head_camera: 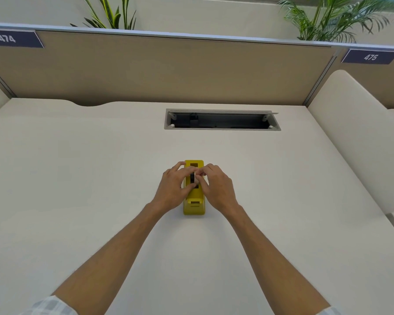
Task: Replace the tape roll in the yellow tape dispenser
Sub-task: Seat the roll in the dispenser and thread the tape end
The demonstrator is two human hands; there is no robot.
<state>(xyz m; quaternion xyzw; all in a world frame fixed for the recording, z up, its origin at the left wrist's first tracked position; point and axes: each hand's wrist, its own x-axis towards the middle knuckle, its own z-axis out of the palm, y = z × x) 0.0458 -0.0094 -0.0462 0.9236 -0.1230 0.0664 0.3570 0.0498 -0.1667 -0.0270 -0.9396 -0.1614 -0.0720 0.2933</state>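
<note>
yellow tape dispenser [194, 208], both hands gripping black roll [192, 177]

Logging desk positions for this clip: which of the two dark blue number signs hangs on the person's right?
The dark blue sign reading 475, on the beige partition's right end; the sign reading 474 sits far left.

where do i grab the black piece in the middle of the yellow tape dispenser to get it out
Pinch the small black piece by its two flat sides, coming from above. It stands narrow and upright in the slot of the yellow plastic tape dispenser, whose walls block any approach from the sides. Both hands already meet there.
</note>
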